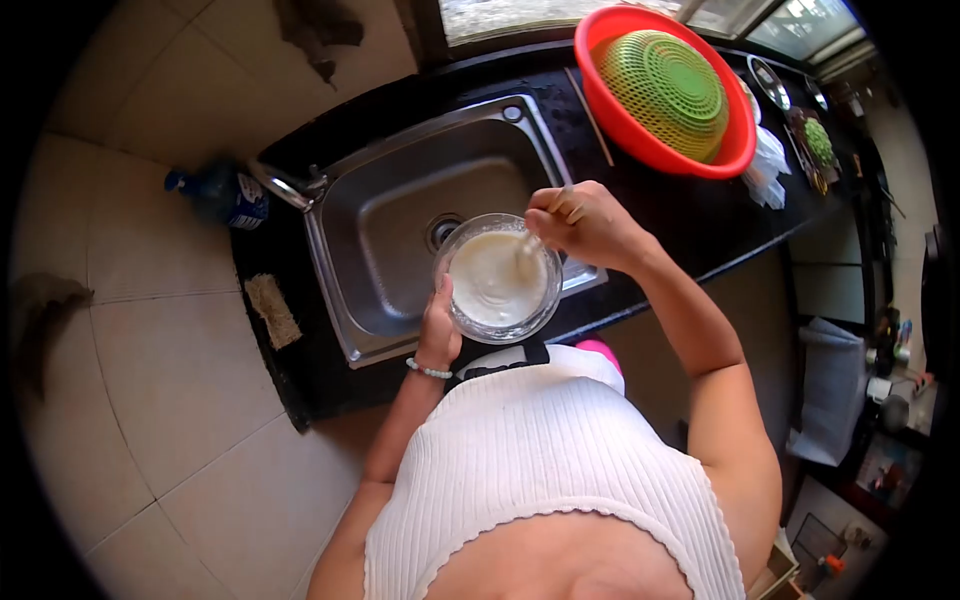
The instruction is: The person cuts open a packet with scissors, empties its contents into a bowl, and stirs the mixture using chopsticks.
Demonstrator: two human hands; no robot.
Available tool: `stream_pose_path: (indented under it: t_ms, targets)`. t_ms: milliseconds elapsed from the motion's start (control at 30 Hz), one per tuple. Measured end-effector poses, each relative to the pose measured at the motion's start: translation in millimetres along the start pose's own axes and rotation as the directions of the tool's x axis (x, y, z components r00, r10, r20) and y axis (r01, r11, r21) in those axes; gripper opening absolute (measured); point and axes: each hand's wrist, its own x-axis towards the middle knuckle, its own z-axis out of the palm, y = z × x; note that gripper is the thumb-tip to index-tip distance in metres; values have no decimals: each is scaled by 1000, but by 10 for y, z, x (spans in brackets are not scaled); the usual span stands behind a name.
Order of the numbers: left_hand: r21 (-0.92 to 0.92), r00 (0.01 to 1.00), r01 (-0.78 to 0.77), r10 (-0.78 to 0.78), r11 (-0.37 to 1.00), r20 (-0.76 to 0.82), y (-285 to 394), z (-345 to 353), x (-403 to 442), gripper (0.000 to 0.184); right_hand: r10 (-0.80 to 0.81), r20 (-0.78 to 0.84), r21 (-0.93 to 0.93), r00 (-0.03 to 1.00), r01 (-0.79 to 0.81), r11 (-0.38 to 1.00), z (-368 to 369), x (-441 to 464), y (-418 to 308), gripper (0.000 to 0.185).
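**Q:** Where's the bowl?

**Me:** Centre of my feed, clear bowl (505, 335), pale mixture (488, 292) inside. It's over the near rim of the sink (385, 205); basin extends off toward 10–11 o'clock. Can't tell if it rests on the rim or is held up. My guess: parked there so drips land in steel, not on the table (690, 225).

**Q:** Why two hands?

**Me:** Left hand (437, 328) at the bowl's 8 o'clock, probably bracing against the utensil's push from 2 o'clock. Red basin (738, 155) with green colander (665, 95) sits well apart at 1 o'clock, likely leaving elbow room.

**Q:** Fingers?

**Me:** Left: cupped on the bowl, thumb against the wall; rest mostly hidden, can't judge spread. Right hand (588, 226): fingers curled tight round the utensil (528, 257), no gap. Its low end is in the mixture, too blurred to identify.
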Motion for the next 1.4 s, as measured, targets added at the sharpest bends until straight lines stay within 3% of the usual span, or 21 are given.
stream_pose_path:
  t_ms: [67, 133, 200, 267, 333, 367, 467, 533, 600, 667, 767, 833, 933, 967, 1067, 1100, 1200, 1233, 1333, 1367, 1400]
  targets:
    - [6, 1000, 26, -26, 1000, 12, -60, 209, 20, 46, -463, -167, 77, 870, 480, 874, 183, -168, 193, 10]
    - [19, 999, 48, -48, 999, 6, -141, 383, 34, 46, -479, 75, 112, 875, 470, 876, -6, -360, 234, 14]
    - [61, 998, 54, -55, 997, 19, -268, 521, 45, 45, 34, 89, 153, 995, -47, 987, -363, -510, 314, 14]
    - [101, 997, 63, -68, 993, 46, -379, 762, 61, 45, -64, -138, 46, 988, 71, 996, -440, -608, 523, 14]
    - [70, 992, 100, -104, 993, 70, -541, 1005, 135, 46, -485, -167, 64, 859, 500, 864, -424, -813, 680, 14]
    - [50, 989, 120, -124, 991, 85, -621, 1144, 164, 46, -507, -75, 139, 859, 512, 847, -518, -938, 765, 15]
    - [54, 976, 148, -155, 988, 156, -940, 1618, 246, 46, -9, -134, 67, 991, 18, 998, -1106, -1339, 1131, 14]
    - [54, 966, 182, -189, 982, 179, -1186, 2056, 415, 46, -196, -276, 26, 941, 211, 977, -1325, -1490, 1381, 13]
    - [13, 950, 252, -250, 968, 187, -1448, 2440, 511, 46, -358, -121, 90, 926, 370, 925, -1467, -1824, 1598, 13]
    - [16, 930, 300, -296, 954, 218, -1726, 2750, 585, 47, 16, -54, 167, 998, -7, 986, -1846, -2201, 1854, 15]
    - [55, 886, 364, -364, 930, 288, -2231, 3210, 896, 48, 21, -420, 53, 907, 1, 999, -2203, -2387, 2409, 16]
    - [44, 864, 401, -394, 915, 315, -2465, 3523, 1013, 48, 8, -317, 282, 948, 87, 955, -2239, -2696, 2555, 18]
    - [139, 857, 412, -435, 900, 276, -2729, 3994, 1115, 46, 388, -251, 422, 887, -261, 868, -2646, -3082, 2857, 19]
    - [153, 841, 442, -468, 884, 273, -2803, 4141, 1157, 46, 393, -433, 249, 811, -312, 917, -2733, -3111, 2956, 19]
    - [194, 827, 457, -495, 868, 267, -3065, 4513, 1364, 46, 136, -511, 262, 849, 3, 965, -2755, -3172, 3232, 19]
    - [190, 830, 457, -493, 869, 262, -3144, 4624, 1430, 46, 254, -408, 443, 877, -53, 895, -2801, -3259, 3273, 18]
    - [256, 834, 439, -497, 861, 240, -3377, 4914, 1627, 46, 504, -507, 394, 699, -332, 857, -3151, -3435, 3663, 16]
    - [292, 831, 440, -508, 849, 226, -3447, 5003, 1705, 47, 391, -602, 250, 696, -300, 920, -3212, -3384, 3799, 16]
    - [333, 862, 362, -448, 871, 236, -3644, 5275, 1890, 47, 217, -466, 339, 858, -53, 939, -3324, -3349, 3986, 17]
    - [346, 879, 327, -417, 880, 231, -3755, 5319, 2000, 47, 362, -350, 533, 864, -134, 835, -3457, -3365, 4057, 17]
    - [354, 896, 293, -384, 888, 223, -3860, 5391, 2106, 47, 406, -418, 451, 813, -202, 869, -3619, -3347, 4215, 16]
